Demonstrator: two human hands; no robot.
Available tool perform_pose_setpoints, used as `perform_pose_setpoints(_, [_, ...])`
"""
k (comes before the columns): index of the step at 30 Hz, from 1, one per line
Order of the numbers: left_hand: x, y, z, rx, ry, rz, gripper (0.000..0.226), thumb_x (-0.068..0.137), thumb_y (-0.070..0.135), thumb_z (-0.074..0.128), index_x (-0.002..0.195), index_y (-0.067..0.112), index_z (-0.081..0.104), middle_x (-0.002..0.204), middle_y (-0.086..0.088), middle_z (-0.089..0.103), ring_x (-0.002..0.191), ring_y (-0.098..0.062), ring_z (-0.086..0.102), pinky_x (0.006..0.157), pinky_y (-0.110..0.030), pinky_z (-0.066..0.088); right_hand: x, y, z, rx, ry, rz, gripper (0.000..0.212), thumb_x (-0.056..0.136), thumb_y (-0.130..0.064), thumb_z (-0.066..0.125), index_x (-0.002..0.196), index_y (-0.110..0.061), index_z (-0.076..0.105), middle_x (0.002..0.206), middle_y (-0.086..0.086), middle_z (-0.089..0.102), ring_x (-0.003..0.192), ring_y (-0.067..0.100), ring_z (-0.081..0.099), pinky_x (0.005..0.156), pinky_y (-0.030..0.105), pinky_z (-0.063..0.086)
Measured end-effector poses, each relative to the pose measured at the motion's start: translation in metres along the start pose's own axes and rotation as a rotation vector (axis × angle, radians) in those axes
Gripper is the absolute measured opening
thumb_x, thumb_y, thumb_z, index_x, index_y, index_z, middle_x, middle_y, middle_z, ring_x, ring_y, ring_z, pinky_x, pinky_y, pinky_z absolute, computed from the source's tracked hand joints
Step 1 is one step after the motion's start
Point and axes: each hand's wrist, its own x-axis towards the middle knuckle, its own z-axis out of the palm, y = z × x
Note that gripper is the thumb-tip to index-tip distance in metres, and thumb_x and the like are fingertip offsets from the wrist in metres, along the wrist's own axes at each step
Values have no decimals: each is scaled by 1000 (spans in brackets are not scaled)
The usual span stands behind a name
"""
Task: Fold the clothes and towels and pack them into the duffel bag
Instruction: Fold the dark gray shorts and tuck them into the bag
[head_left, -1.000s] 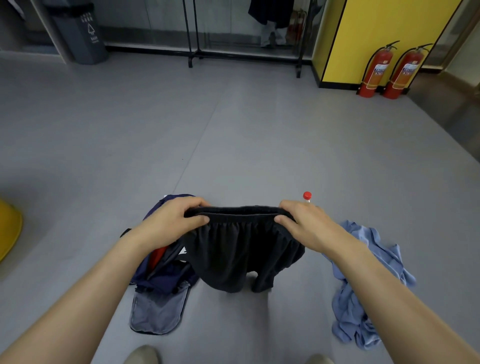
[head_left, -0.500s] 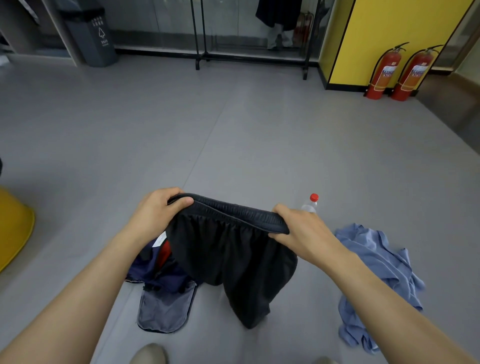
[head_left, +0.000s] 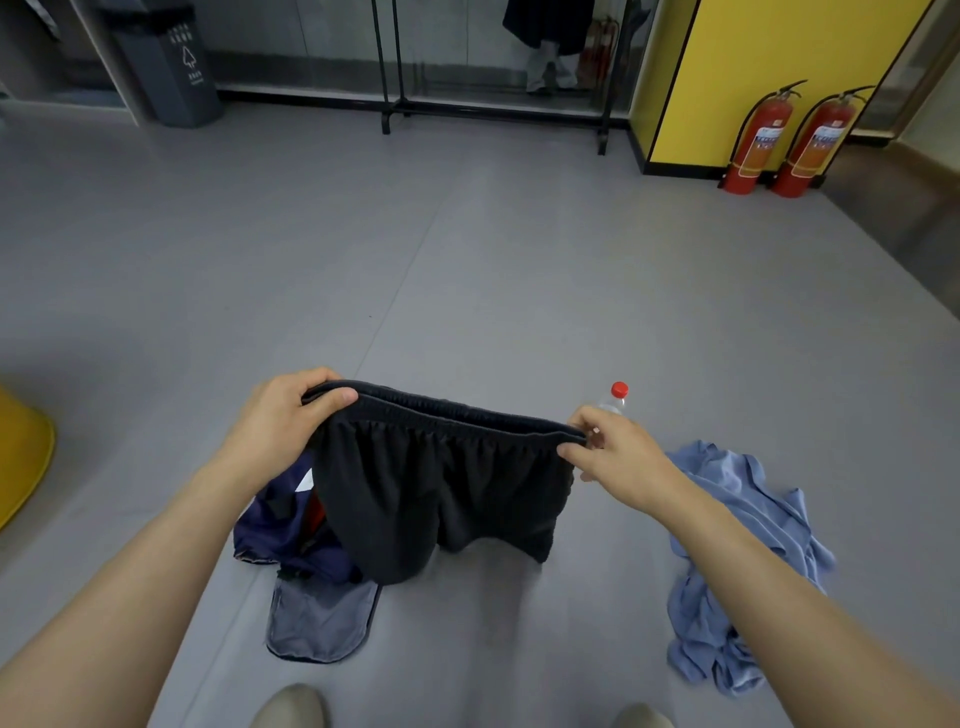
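Observation:
A pair of black shorts (head_left: 441, 488) hangs spread in the air in front of me. My left hand (head_left: 280, 421) grips the left end of its waistband, and my right hand (head_left: 618, 457) pinches the right end. Below and left of the shorts lies the navy duffel bag (head_left: 280, 530) on the floor, open, with its grey-lined flap (head_left: 322, 618) folded out toward me; something red shows inside. A crumpled light blue garment (head_left: 737, 561) lies on the floor to the right, partly under my right forearm.
A clear bottle with a red cap (head_left: 618, 395) stands just behind my right hand. A yellow object (head_left: 21, 457) sits at the left edge. Far off are a clothes rack (head_left: 493, 109), a grey bin (head_left: 171, 67) and two red fire extinguishers (head_left: 779, 140). My shoes show at the bottom.
The shorts were bunched between my hands; I have drawn my hands apart, stretching the waistband flat, and both legs hang side by side. My right hand shifted from a full grip to a pinch.

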Motion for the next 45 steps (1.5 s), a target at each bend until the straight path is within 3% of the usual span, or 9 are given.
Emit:
perform_pose_setpoints(3, [0, 0, 0, -10, 24, 0, 14, 97, 32, 64, 87, 24, 70, 77, 8, 68, 74, -7, 59, 68, -30, 45, 2, -4, -1, 133, 6, -14, 12, 95, -18, 62, 88, -19, 53, 81, 4, 65, 69, 16, 69, 75, 40, 61])
perform_pose_setpoints(8, [1, -1, -1, 3, 14, -10, 20, 95, 34, 65, 81, 20, 67, 70, 3, 64, 68, -13, 56, 63, -32, 42, 4, -3, -12, 82, 79, -127, 7, 97, -23, 59, 93, -29, 58, 74, -9, 66, 67, 14, 69, 74, 38, 58])
perform_pose_setpoints(13, [2, 7, 10, -74, -188, 15, 13, 91, 22, 73, 81, 27, 65, 60, 14, 58, 56, -1, 48, 60, -29, 40, 2, 5, -33, 85, 122, -119, 14, 100, -17, 55, 93, -26, 62, 83, 2, 69, 73, 18, 68, 65, 24, 58])
perform_pose_setpoints(18, [3, -10, 48, 17, -356, 44, 16, 92, 16, 69, 93, 32, 66, 76, 0, 66, 70, -22, 61, 74, -44, 54, 11, 47, -47, 75, 120, 3, 16, 99, -16, 57, 100, -29, 67, 86, 0, 69, 81, 20, 70, 72, 37, 62])
perform_pose_setpoints(22, [32, -5, 80, 96, -253, 69, 17, 92, 24, 69, 81, 34, 62, 65, 20, 61, 62, -2, 56, 64, -32, 43, 36, 66, -42, 175, 176, 98, 17, 98, -12, 56, 95, -23, 68, 93, 10, 69, 83, 21, 69, 82, 46, 61])
perform_pose_setpoints(27, [96, 20, 101, 83, -68, 93, 16, 91, 23, 71, 80, 27, 59, 73, 7, 62, 77, -25, 59, 68, -36, 43, 68, 78, -52, 211, 393, 39, 12, 90, -21, 59, 82, -28, 61, 78, 0, 66, 80, 24, 63, 86, 47, 52])
perform_pose_setpoints(32, [125, 54, 100, 48, 146, 272, 12, 90, 18, 71, 87, 11, 62, 85, -5, 59, 82, -24, 54, 74, -37, 40, 75, 64, -93, 187, 591, -129, 9, 91, -16, 61, 91, -25, 64, 85, -1, 70, 87, 24, 65, 85, 43, 51])
perform_pose_setpoints(38, [70, 5, 135, 153, 40, 370, 11, 90, 18, 71, 87, 22, 61, 84, 11, 57, 82, -16, 52, 73, -36, 44, 25, 110, -63, 100, 427, -125, 18, 95, -13, 61, 98, -30, 67, 91, -22, 70, 88, 0, 65, 80, 24, 48])
perform_pose_setpoints(45, [-20, -126, 249, 331, -304, 351, 14, 90, 34, 62, 92, 22, 55, 101, 10, 53, 89, -15, 51, 81, -30, 44, -20, 235, 80, -63, 136, 19, 17, 92, -17, 65, 98, -32, 62, 94, -19, 67, 90, 6, 66, 77, 33, 51])
